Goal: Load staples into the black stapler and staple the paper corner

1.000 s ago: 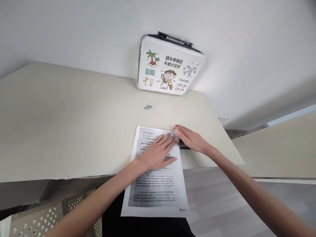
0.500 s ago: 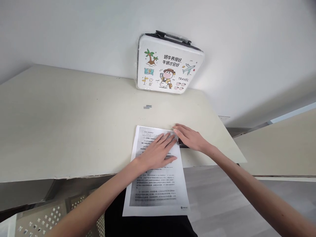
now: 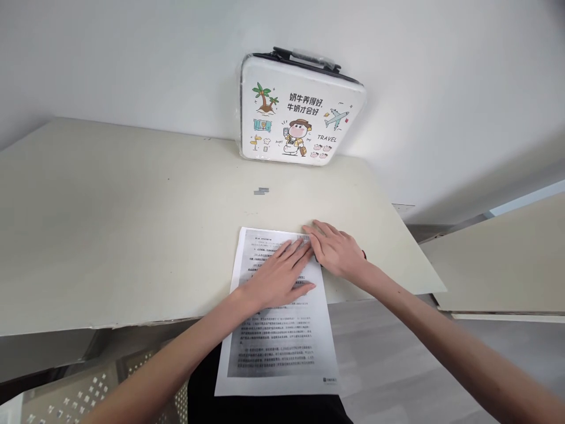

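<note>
A: On the table point(image 3: 132, 235), what's changed?
B: Right hand point(image 3: 336, 252) now hides nearly all the dark object point(image 3: 364, 255); probably working the printed sheet's point(image 3: 278, 353) corner. Grip: can't tell.
A: Left hand point(image 3: 276, 274)?
B: Flat on the sheet, gripping nothing; sheet overhangs the near edge.
A: Counts?
B: One sheet visible, one dark object, two grey strips point(image 3: 261, 191), one case point(image 3: 265, 147).

On the table point(image 3: 132, 235), strips point(image 3: 261, 191) lie behind the paper point(image 3: 276, 347), before the upright case point(image 3: 302, 112).
</note>
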Available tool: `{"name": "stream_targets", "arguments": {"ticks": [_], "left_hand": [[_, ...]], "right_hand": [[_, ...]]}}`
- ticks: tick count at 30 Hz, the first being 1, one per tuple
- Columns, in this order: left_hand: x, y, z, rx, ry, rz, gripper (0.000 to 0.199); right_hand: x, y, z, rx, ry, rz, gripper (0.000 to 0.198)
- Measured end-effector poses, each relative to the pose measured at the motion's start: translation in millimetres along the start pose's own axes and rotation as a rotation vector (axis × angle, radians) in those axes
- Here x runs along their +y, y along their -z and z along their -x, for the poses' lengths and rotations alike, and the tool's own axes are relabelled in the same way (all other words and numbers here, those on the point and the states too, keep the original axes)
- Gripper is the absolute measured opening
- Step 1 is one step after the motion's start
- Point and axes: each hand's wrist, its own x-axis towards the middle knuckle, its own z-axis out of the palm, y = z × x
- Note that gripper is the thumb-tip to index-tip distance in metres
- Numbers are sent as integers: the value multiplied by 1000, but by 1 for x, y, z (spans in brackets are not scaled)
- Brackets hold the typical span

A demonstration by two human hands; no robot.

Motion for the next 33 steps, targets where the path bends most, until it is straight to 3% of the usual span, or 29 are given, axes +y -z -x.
{"name": "stream_targets", "arguments": {"ticks": [3, 6, 12, 16, 23, 29, 33], "left_hand": [[1, 1, 0, -22, 18, -13, 80], [1, 1, 2, -39, 33, -17, 81], [0, 6, 12, -36, 59, -8, 77], [-4, 15, 21, -68, 79, -13, 77], [-5, 33, 28, -88, 97, -79, 68], [-10, 69, 91, -35, 207, -159, 62], [-11, 84, 133, -100, 214, -207, 69]], "right_hand": [[-1, -6, -3, 40, 18, 47, 53], [2, -5, -1, 72, 18, -49, 51], [25, -15, 34, 410, 8, -379, 51], [58, -32, 63, 347, 122, -426, 37], [87, -47, 77, 312, -78, -692, 44], [87, -47, 79, 372, -74, -839, 41], [90, -47, 81, 457, -108, -879, 39]]}}
